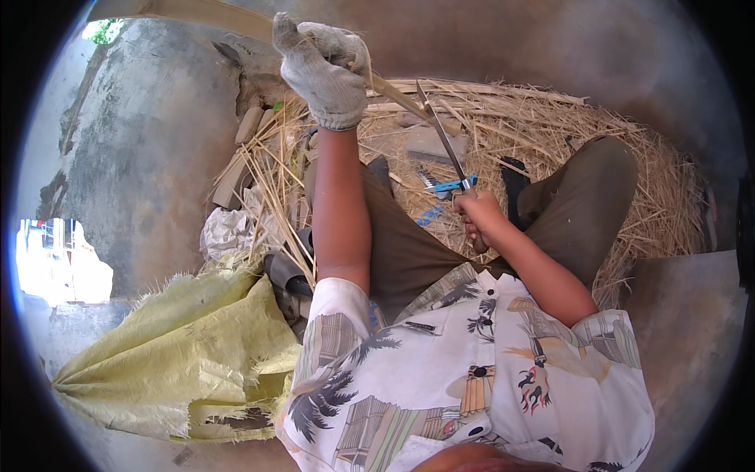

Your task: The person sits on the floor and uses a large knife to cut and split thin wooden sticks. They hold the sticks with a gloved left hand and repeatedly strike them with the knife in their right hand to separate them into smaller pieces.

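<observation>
A torn yellow woven sack (169, 354) lies on the concrete floor (149, 149) at the far left. The gloved left hand (325, 67) is raised, clenched tight around a long bamboo strip (197, 14) that runs up-left. The bare right hand (476, 220) grips a knife (442, 135), its blade meeting the strip above the heap of shavings (543, 126).

Bare grey concrete floor (157, 141) in daylight, straw litter (550, 134), yellow woven sack (181, 346).
</observation>
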`<act>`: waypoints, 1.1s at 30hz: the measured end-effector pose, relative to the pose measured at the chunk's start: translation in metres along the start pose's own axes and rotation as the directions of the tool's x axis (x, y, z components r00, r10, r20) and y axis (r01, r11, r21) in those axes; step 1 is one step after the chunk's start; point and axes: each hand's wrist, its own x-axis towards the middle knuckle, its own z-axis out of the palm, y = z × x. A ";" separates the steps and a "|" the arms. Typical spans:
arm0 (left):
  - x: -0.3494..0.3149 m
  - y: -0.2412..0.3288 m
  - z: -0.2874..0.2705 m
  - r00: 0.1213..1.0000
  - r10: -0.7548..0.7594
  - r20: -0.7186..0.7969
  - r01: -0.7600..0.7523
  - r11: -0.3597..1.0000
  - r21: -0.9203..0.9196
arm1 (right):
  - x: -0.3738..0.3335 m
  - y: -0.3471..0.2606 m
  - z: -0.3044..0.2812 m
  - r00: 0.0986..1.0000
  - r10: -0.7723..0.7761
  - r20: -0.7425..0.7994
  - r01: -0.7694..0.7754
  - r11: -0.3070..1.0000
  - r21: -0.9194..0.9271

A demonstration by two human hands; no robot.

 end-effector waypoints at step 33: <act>0.005 0.000 -0.002 0.999 0.011 -0.045 -0.010 1.000 0.029 | 0.009 0.003 -0.009 0.730 -0.664 -0.162 0.673 0.740 0.001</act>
